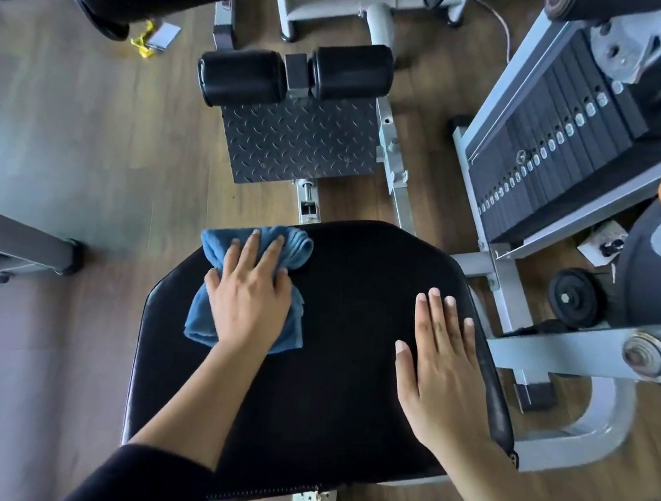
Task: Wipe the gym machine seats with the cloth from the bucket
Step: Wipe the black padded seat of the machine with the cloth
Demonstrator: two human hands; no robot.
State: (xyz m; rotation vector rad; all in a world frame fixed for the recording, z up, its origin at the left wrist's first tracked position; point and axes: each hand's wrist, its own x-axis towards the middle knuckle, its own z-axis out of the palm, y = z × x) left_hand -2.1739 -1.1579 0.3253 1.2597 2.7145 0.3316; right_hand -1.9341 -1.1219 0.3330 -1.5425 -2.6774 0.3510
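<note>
Cloth [299, 247] is blue terry, bunched up, sitting on the far-left corner of the seat [350, 372] with one fold hanging over the front-left edge. Left hand [248, 301] lies flat on top, fingers spread and fairly straight, pressing rather than gripping. Right hand [445, 364] is flat on bare vinyl near the right edge, fingers together, holding nothing; looks like bracing. Handling guess: the cloth is light, limp and probably damp, so it'll drag and roll up under the palm. Best to keep the palm centred on the wad, or pinch a folded edge to reposition. The seat is padded and fixed to the frame, and the vinyl is slick, so it should take firm pressure without shifting. Most of the pad looks uncovered by the wipe path so far; can't tell wet from dry at this glare. Around it: foot plate [298, 139] and roller pads [296, 73] ahead, weight stack [562, 142] to the right, grey frame bar [552, 349] just beside the seat's right edge, and a small weight plate [574, 297] on the floor [91, 129]. Nothing on the pad blocks the stroke except the right hand itself. Bucket not in view.
</note>
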